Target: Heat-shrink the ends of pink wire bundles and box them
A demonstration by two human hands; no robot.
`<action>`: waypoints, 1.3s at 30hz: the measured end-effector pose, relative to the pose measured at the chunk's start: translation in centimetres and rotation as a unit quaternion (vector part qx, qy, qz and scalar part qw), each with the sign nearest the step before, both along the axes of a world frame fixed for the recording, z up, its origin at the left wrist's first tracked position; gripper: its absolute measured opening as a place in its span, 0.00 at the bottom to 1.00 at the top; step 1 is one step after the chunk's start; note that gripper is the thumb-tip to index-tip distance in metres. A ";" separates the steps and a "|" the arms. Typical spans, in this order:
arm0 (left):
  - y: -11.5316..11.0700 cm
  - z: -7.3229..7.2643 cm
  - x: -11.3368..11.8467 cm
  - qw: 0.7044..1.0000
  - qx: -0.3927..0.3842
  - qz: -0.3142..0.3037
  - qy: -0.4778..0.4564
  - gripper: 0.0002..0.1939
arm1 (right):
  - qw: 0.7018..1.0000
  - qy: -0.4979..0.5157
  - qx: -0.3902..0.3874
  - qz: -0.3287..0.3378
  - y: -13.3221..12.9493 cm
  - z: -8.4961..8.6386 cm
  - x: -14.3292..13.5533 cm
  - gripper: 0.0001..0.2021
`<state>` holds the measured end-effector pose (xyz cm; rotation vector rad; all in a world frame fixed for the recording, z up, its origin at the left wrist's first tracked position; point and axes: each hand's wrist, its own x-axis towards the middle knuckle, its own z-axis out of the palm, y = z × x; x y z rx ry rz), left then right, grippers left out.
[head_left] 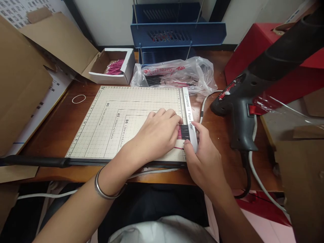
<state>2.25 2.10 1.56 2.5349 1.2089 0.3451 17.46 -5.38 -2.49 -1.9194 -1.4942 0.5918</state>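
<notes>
A row of thin pink wires with black ends (184,132) lies side by side on the cream paper cutter (141,98), the black ends against its white edge strip (187,104). Over the wires my left hand (160,133) is closed, palm down with fingers bent, hiding most of their length. My right hand (206,158) is at the strip with thumb and forefinger apart. Its thumb rests by the black ends, and its forefinger touches the strip's outer side. One separate pink wire (179,147) lies nearer me, its tip close to my right thumb.
The cutter's black handle (35,161) reaches left along the front edge. Behind the board are a white box of pink wires (129,67) and a clear plastic bag (202,74). A black heat gun (243,111) and white cable stand right. A rubber band (78,99) lies left.
</notes>
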 end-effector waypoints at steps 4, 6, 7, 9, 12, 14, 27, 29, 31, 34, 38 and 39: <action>-2.1 0.0 -1.0 0.997 0.040 0.010 -0.059 0.11 | 0.993 0.116 0.032 0.009 -0.5 -0.3 1.1 0.24; -3.5 -0.4 -1.4 0.995 0.067 0.007 -0.079 0.08 | 0.982 0.173 0.073 0.017 -0.9 -0.4 1.8 0.23; -4.1 -0.6 -1.5 0.994 0.075 0.004 -0.080 0.07 | 0.978 0.185 0.091 0.020 -1.1 -0.4 2.1 0.22; -5.1 -1.0 -1.4 0.994 0.082 -0.005 -0.067 0.07 | 0.978 0.171 0.112 0.035 -1.3 -0.2 2.7 0.19; -5.8 -1.3 -0.9 0.996 0.083 -0.013 -0.044 0.07 | 0.985 0.095 0.124 0.074 -1.4 0.2 3.3 0.11; -5.8 -1.5 -0.6 0.996 0.076 -0.010 -0.049 0.07 | 0.986 0.053 0.130 0.095 -1.4 0.5 3.6 0.08; -6.5 -0.3 -1.1 0.951 0.029 0.074 -0.298 0.03 | 0.971 0.097 0.156 0.155 -2.3 3.0 2.7 0.10; -6.7 -0.1 -1.1 0.951 0.038 0.071 -0.299 0.03 | 0.966 0.133 0.150 0.164 -2.3 2.9 2.6 0.08; -6.7 0.0 -1.3 0.951 0.042 0.066 -0.301 0.03 | 0.961 0.159 0.153 0.164 -2.3 2.8 2.5 0.07; -6.7 0.0 -1.6 0.951 0.033 0.053 -0.302 0.07 | 0.960 0.170 0.160 0.153 -2.3 2.9 2.6 0.05; -6.7 0.2 -2.0 0.950 0.007 0.039 -0.311 0.05 | 0.959 0.174 0.158 0.160 -2.2 3.2 2.5 0.03; -6.7 0.2 -2.1 0.949 0.003 0.037 -0.313 0.04 | 0.958 0.177 0.157 0.162 -2.2 3.3 2.5 0.03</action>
